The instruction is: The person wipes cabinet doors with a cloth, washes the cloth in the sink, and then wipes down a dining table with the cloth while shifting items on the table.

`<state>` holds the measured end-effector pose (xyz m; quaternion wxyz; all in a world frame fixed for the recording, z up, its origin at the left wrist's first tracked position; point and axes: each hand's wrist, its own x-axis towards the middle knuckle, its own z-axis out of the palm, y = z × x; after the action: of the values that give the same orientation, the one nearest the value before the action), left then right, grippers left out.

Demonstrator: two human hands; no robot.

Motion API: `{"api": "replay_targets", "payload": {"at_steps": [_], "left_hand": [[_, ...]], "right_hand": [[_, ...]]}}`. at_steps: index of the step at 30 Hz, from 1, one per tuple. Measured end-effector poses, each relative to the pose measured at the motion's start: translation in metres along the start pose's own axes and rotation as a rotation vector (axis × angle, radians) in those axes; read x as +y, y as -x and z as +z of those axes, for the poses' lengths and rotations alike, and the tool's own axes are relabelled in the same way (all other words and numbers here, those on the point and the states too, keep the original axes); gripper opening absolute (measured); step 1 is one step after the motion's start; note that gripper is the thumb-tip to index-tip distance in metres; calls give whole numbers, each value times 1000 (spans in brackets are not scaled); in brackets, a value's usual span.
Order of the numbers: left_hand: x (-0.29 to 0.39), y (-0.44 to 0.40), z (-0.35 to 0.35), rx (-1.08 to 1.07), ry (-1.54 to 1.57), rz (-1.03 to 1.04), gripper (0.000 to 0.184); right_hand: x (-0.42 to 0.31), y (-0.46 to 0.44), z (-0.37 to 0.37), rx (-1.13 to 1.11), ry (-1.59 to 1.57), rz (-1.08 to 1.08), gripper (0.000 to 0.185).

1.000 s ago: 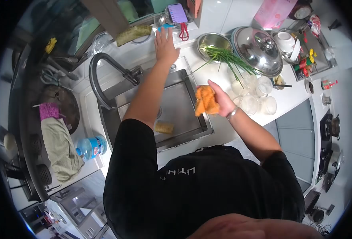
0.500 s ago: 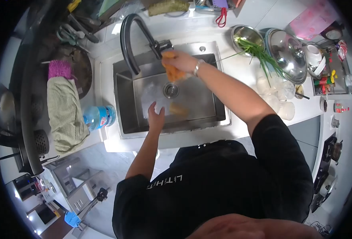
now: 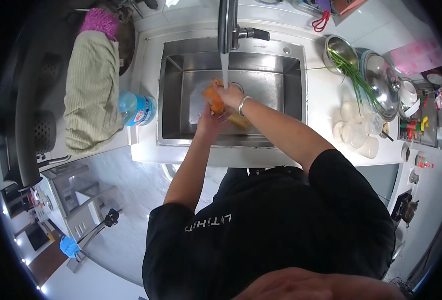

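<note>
Water runs from the dark faucet down into the steel sink. Under the stream, both hands are on an orange cloth. My right hand, with a silver bracelet at the wrist, grips the cloth from its right side. My left hand holds its lower part from below, palm turned up. A yellow sponge lies on the sink floor just right of my left hand, partly hidden by my right wrist.
Left of the sink stand a blue-labelled bottle and a green sleeve-like cloth. At right are green stalks over a steel bowl, several clear cups and a domed lid.
The faucet spout has swung over the sink and water now runs. My right hand has brought the orange cloth under it, and my left hand has moved up to the cloth. The view has shifted.
</note>
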<state>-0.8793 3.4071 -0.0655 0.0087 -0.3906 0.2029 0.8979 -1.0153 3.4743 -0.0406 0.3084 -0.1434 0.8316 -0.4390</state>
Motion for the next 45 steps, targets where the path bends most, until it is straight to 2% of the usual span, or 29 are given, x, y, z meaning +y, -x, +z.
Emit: {"api": "replay_targets", "payload": {"at_steps": [1,3,6,9,10,13,16,18,21,22,24,25,27,28,31,32,33,34,35,36,38,39,41,42,44,45], "left_hand": [[4,-11,2,-74,98,-60,39],[7,-28,1,6,55,15,33],[8,-39,-5,27,-9,117,30],[5,-58,-25,-39,-38,169,30],[3,-67,-36,-66,-42,179,29],[2,-72,-46,87,136,99,38],[15,-46,-20,211,222,-203,36],[15,-47,-17,-37,253,-220,39],[4,-71,-24,-347,358,-157,43],[0,-81,-29,-442,401,-119,44],[4,-77,-24,-304,277,-37,44],[7,-75,-22,-234,213,4,44],[11,-63,-22,-90,275,87,43],[15,-57,-23,-15,307,135,43],[0,-89,-64,-326,298,258,42],[-1,-79,-60,-274,301,276,42],[-2,-69,-52,-222,307,301,42],[-4,-69,-52,-188,333,339,44],[-8,-75,-58,-236,401,233,44],[1,-46,-42,48,188,124,41],[-13,-96,-70,69,166,-137,33],[-12,-88,-61,82,153,-257,31],[2,-56,-33,18,190,-202,34],[5,-50,-26,-17,203,-184,37],[-6,-79,-39,-330,179,-29,35],[-16,-102,-48,-484,166,45,35]], "right_hand": [[6,-5,2,-14,245,-182,42],[14,-16,-4,-35,740,-543,41],[1,-9,-13,50,400,-217,37],[-6,5,-21,59,400,-278,33],[4,1,-18,5,225,-259,33],[36,-12,-5,-116,-201,-152,33],[26,-3,-3,-141,-458,3,35],[18,8,-2,-147,-670,50,34],[13,18,-5,-271,-970,286,37],[14,18,-3,-239,-957,288,34],[27,14,6,-178,-932,289,28],[33,13,10,-157,-901,220,28],[41,12,13,-123,-839,80,29],[46,14,12,-203,-721,88,30],[47,19,10,-466,-284,133,31],[48,13,6,-543,-77,155,30],[61,3,10,-476,-29,175,32],[85,-18,12,-373,212,59,33],[106,-41,15,-333,283,90,34],[62,-21,3,-322,82,151,33],[45,-15,6,-314,-226,176,32],[34,-9,10,-329,-152,91,29],[13,13,17,-324,-7,-56,23],[23,15,25,-349,84,-200,21],[49,19,43,-392,256,-481,19],[42,22,44,-315,354,-548,22]]}}
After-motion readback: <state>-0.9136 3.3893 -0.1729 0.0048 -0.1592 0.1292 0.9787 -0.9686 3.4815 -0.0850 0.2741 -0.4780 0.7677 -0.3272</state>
